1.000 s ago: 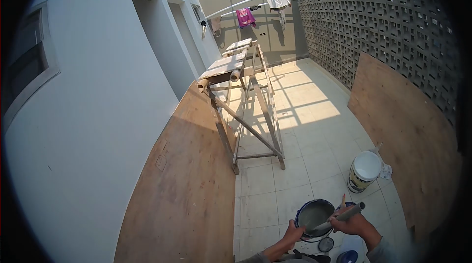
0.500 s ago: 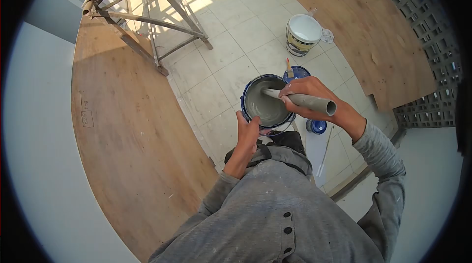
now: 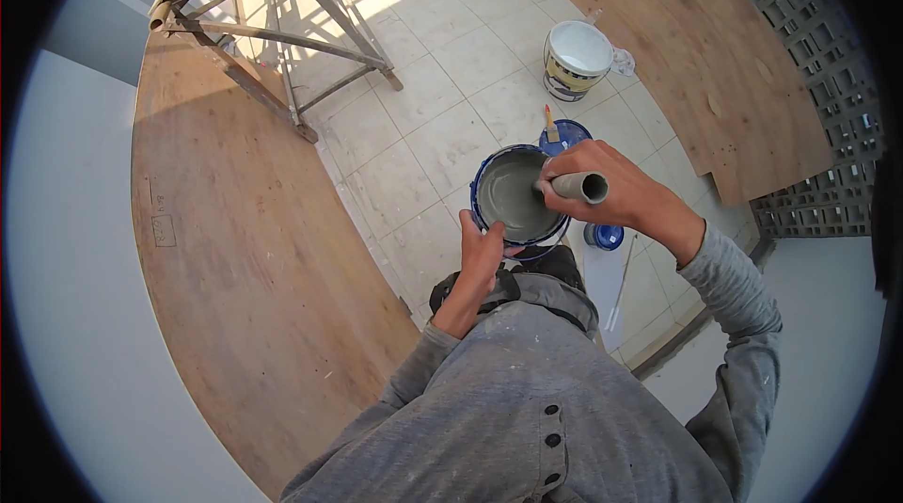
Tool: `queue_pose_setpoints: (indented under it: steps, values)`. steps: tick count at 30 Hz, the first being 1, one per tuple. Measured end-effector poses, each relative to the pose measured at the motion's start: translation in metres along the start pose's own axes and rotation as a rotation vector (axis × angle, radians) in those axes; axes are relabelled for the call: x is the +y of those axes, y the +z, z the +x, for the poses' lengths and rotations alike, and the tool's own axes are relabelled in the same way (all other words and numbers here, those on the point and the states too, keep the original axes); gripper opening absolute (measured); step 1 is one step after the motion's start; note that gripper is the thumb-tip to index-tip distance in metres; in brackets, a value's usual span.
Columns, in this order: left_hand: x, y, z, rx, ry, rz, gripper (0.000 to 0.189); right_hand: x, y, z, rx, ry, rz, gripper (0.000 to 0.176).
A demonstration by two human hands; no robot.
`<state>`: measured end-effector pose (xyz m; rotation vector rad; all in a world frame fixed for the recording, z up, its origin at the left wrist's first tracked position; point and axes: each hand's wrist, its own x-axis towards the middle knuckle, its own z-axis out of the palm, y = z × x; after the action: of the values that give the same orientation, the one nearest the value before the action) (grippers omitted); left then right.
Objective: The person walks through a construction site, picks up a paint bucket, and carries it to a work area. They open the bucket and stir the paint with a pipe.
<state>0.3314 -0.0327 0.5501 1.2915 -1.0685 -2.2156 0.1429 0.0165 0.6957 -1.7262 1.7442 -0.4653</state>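
Right hand (image 3: pixel 616 194) is wrapped tight around a short grey plastic tube (image 3: pixel 576 187), fingers closed all the way round it. The hollow open end points up at the camera and the far end dips down into a round blue-rimmed bucket (image 3: pixel 477 192). The bucket has smooth thick grey paint (image 3: pixel 508 202) in it and sits on the pale tiled floor (image 3: pixel 442 136), right in front of the person's knees. Left hand (image 3: pixel 482 249) is clamped on the near edge of the bucket's rim, so both hands are shut on something. Both arms are in a grey long-sleeved top (image 3: pixel 527 390) with little paint specks on it. Just behind the bucket there's a round blue tin (image 3: pixel 564 138) with a small paintbrush (image 3: pixel 550 120) resting on it, and I can't tell if the tin actually touches the bucket. A small blue lid (image 3: pixel 605 237) lies on the tiles just right of the bucket, below the right wrist. Farther out is a white plastic pail with a yellow label (image 3: pixel 576 59), with some crumpled clear plastic (image 3: pixel 623 62) beside it. A big plywood sheet (image 3: pixel 235 249) covers the floor on the left and another plywood sheet (image 3: pixel 696 42) is on the right by the patterned block wall (image 3: pixel 809 42). A wooden trestle (image 3: pixel 282 37) stands at the top left, its feet at the edge of the left sheet.
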Motion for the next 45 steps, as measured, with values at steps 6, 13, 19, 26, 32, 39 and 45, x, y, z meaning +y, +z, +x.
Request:
queue_pose_setpoints:
  steps: [6,13,19,26,32,39,45]
  values:
    - [0.001,0.002,0.005,0.003,0.082,0.041,0.028,0.017,0.003,0.000,0.036,-0.156,0.288,0.017]
    - [-0.002,0.003,0.010,-0.031,0.054,0.014,0.027,0.025,0.006,-0.007,0.103,-0.184,0.090,0.021]
    - [-0.013,0.003,0.009,-0.046,0.066,-0.015,0.027,0.017,0.013,0.009,0.227,-0.314,0.045,0.020]
    - [-0.018,0.003,0.011,0.015,0.045,0.045,0.032,-0.010,-0.002,0.017,-0.074,0.094,-0.206,0.018]
    - [-0.021,-0.004,0.017,0.015,0.009,0.019,0.033,0.002,-0.007,0.011,-0.089,-0.046,-0.087,0.022]
    - [-0.014,-0.010,0.019,0.019,-0.025,0.083,0.033,0.024,0.007,0.014,-0.029,-0.111,0.153,0.025]
    - [-0.019,-0.010,0.024,0.045,0.026,0.040,0.031,0.012,0.013,0.023,-0.011,-0.093,0.014,0.024]
